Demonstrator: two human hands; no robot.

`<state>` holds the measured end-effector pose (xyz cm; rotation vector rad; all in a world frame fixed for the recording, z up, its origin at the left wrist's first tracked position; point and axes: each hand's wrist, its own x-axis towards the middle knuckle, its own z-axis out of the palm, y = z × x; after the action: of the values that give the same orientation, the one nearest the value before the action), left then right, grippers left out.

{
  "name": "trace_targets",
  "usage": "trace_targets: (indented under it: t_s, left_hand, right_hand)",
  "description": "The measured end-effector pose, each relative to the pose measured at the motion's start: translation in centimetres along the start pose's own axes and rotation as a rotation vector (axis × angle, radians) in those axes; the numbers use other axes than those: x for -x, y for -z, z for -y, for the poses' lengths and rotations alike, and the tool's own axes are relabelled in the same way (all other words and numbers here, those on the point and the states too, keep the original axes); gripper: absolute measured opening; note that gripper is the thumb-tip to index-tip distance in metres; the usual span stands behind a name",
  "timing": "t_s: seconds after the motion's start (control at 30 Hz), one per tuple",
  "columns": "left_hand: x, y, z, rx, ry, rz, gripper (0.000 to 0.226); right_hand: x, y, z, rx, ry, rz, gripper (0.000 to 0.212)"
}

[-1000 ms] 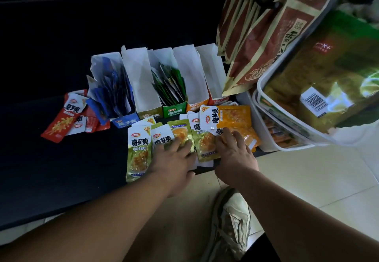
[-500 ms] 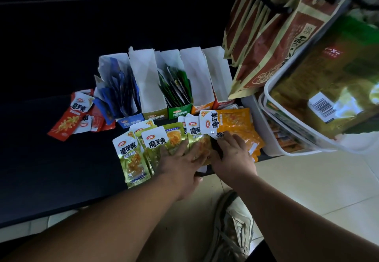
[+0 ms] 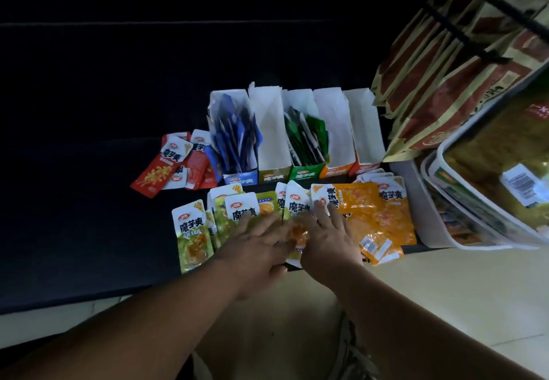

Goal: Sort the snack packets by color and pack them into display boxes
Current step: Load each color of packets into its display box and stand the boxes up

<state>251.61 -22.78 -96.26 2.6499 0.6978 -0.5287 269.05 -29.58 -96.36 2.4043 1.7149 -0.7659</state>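
Before the olive box (image 3: 274,174), left hand (image 3: 258,249) and right hand (image 3: 326,240) have slid together, fingers spread flat, apparently bunching yellow-green packets (image 3: 193,231) for packing.

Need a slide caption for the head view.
Left hand and right hand rest on yellow-green packets before five display boxes.

Your left grip (image 3: 256,249) and right grip (image 3: 326,240) lie side by side, fingers spread flat on the yellow-green foil snack packets (image 3: 193,231) at the dark table's (image 3: 89,216) front edge (the left one is blurred). Orange foil packets (image 3: 368,216) lie just right of them, and red foil packets (image 3: 166,168) lie further left. Behind stands a row of white card display boxes (image 3: 271,130): blue packets (image 3: 234,142) fill the leftmost and green packets (image 3: 309,139) the middle one.
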Motion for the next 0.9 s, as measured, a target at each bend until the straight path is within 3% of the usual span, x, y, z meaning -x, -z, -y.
trace_targets:
  t_s: [0.2,0.37,0.47,0.53,0.6,0.67,0.9]
  left_hand:
    - [2.6,-0.9,1.5,0.119,0.162,-0.133,0.05]
    - [6.5,-1.2,3.9,0.248,0.263,-0.243,0.05]
    - [8.2,-2.1,6.3,0.323,0.517,-0.413,0.039]
    - [9.0,-2.6,7.4,0.439,0.757,-0.447,0.037]
    - [9.2,-2.9,7.6,0.544,0.921,-0.364,0.041]
    - [8.9,-3.2,7.2,0.58,0.928,-0.304,0.045]
    - [5.7,-2.7,4.9,0.702,0.839,-0.352,0.051]
  right_hand:
    - [-2.6,0.3,-1.7,0.057,-0.225,0.161,0.073]
    - [-3.0,1.6,1.4,0.066,-0.264,0.001,0.061]
    - [-1.7,-0.1,3.8,-0.123,-0.258,-0.09,0.046]
    - [-1.3,-1.6,5.3,-0.273,-0.308,-0.047,0.053]
    - [-1.3,-2.8,6.3,-0.33,-0.335,-0.006,0.067]
    - [-1.4,-3.4,6.9,-0.346,-0.327,0.004,0.075]
    - [-2.2,-3.6,7.6,-0.342,-0.239,-0.015,0.093]
